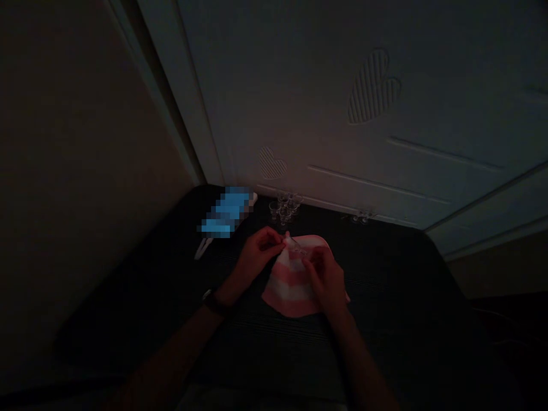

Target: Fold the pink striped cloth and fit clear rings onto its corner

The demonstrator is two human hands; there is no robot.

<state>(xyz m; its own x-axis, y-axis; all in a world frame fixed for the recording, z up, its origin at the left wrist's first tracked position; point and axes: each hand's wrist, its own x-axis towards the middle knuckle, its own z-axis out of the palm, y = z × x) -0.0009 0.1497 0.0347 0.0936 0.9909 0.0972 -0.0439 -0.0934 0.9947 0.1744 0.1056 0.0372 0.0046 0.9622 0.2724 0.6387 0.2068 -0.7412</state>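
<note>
The scene is very dim. A pink-and-white striped cloth point(291, 285) lies on a dark table point(406, 297) in front of me. My left hand point(259, 251) pinches the cloth's top edge with closed fingers; a watch sits on that wrist. My right hand point(327, 279) rests on the cloth's right side with fingers curled, gripping it near the same top edge. A small clear object seems to sit between the two hands, too dark to name.
A cluster of small clear glasses point(286, 208) stands at the table's back edge, with a few more point(363, 217) to the right. A blurred blue item point(226, 212) lies at the back left. A white panelled door with heart cut-outs point(372, 85) rises behind.
</note>
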